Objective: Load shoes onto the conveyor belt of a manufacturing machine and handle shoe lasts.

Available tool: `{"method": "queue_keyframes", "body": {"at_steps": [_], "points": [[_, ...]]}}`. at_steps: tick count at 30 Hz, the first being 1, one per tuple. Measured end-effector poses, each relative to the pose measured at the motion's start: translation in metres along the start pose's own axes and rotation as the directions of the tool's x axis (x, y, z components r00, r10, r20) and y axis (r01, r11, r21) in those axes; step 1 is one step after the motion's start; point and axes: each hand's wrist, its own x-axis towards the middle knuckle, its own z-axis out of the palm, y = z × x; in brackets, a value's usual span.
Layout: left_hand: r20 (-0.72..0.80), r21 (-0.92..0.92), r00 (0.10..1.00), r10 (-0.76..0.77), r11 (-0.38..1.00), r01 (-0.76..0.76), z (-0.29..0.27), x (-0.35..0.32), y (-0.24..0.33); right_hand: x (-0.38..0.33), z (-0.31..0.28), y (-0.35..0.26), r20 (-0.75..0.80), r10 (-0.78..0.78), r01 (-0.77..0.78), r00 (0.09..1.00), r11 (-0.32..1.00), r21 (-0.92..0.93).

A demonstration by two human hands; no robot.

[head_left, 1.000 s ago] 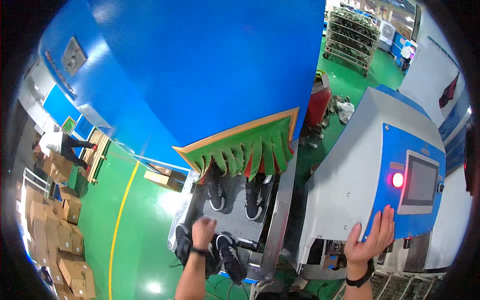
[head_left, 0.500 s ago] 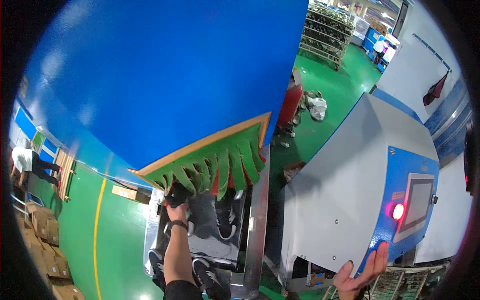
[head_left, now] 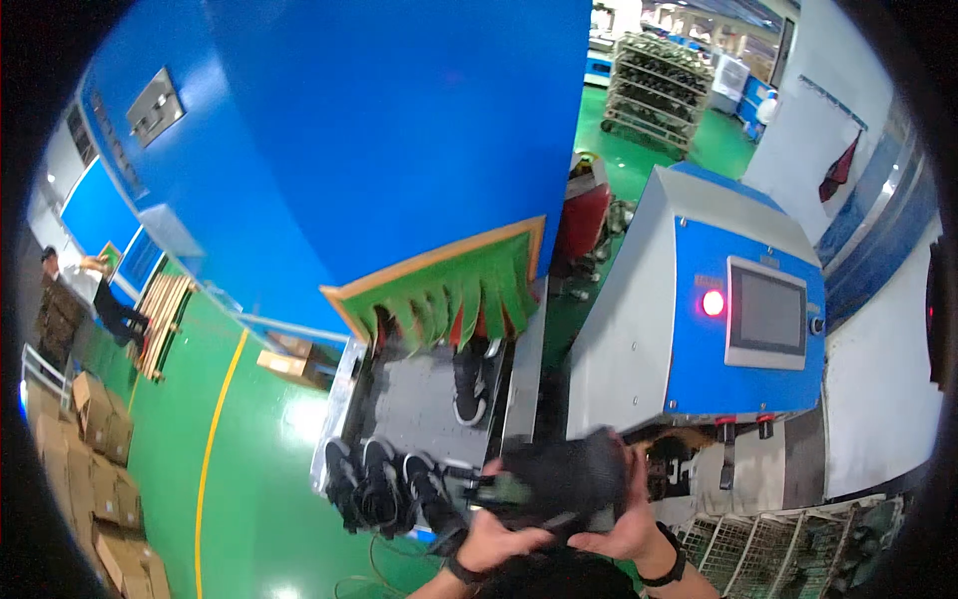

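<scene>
Low in front of my body, a black shoe (head_left: 559,479) is held between my two hands, its outline smeared by motion. My left hand (head_left: 504,539) grips its left end, and my right hand (head_left: 624,529) closes on its right side. To the left, several black sneakers (head_left: 379,489) with white soles stand in a row at the near end of the conveyor (head_left: 414,399). Farther in, a single black sneaker (head_left: 469,384) lies on the conveyor under the green strip curtain (head_left: 439,304) of the blue machine (head_left: 429,130).
At right stands a grey and blue control box (head_left: 639,309) with a screen (head_left: 766,311) and a lit red button (head_left: 713,303). Wire racks (head_left: 768,549) are below it. Cardboard boxes (head_left: 110,489) and another person (head_left: 100,295) are at far left.
My left hand has come back from the curtain to my body with the black shoe. My right hand has left the control box's edge and joined it. My view has shifted.
</scene>
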Motion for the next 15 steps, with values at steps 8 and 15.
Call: {"method": "queue_keyframes", "body": {"at_steps": [8,15], "points": [[0.122,0.482,0.98,-0.157,0.873,0.08,0.049,-0.036,-0.053,-0.071,-0.115,-0.007,0.231,0.686,-0.706,0.69,0.567,0.426],[0.476,0.797,0.776,-0.414,0.576,-0.182,0.072,-0.044,-0.125,-0.229,-0.157,0.027,0.197,0.936,-0.726,0.291,0.081,0.683]]}}
